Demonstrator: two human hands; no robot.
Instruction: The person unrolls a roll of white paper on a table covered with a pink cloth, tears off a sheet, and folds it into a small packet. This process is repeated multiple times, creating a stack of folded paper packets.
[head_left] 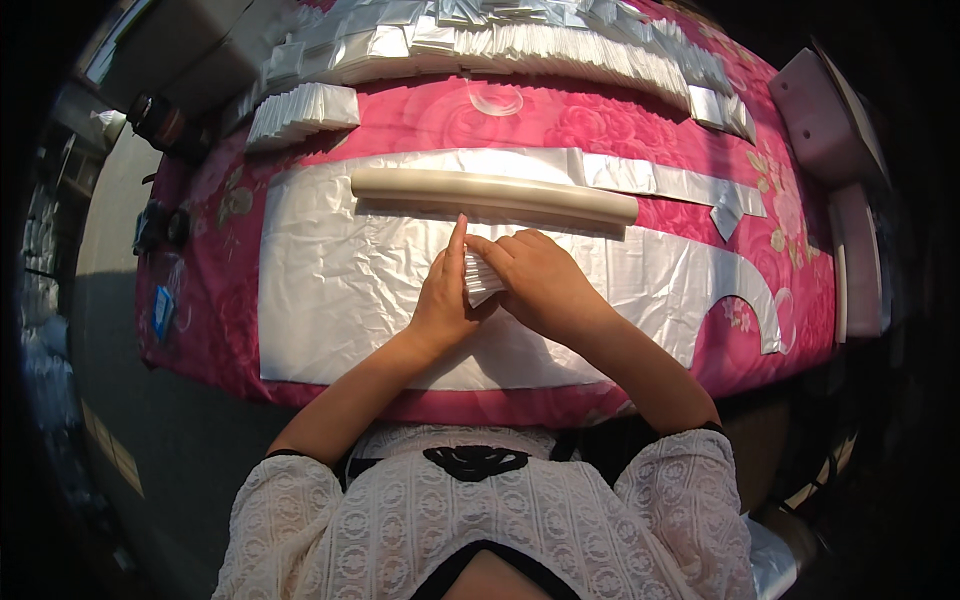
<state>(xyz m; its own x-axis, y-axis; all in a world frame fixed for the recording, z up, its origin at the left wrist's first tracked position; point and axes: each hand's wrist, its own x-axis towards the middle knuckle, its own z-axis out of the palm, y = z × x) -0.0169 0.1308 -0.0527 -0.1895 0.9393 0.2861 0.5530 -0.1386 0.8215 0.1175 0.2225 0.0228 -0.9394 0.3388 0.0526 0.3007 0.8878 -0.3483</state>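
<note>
My left hand (pixel 440 298) and my right hand (pixel 545 278) meet near the middle of the table around a small pleated bundle of white plastic film (pixel 480 276). The right fingers wrap over its right side, while the left hand presses the other side with one finger pointing away from me. Beneath them a thin white plastic apron (pixel 330 290) lies spread and wrinkled, its curved neck loop toward the right. Across the apron, just beyond my hands, rests a long cream-coloured rolling tube (pixel 490 195).
Long rows of folded white packets (pixel 590 55) line the table's far side, with a shorter row (pixel 305 112) at far left. A pink flowered cloth (pixel 420 120) covers the table. Pink boxes (pixel 812 115) stand at right; dark objects (pixel 165 125) and a blue packet (pixel 162 310) are left.
</note>
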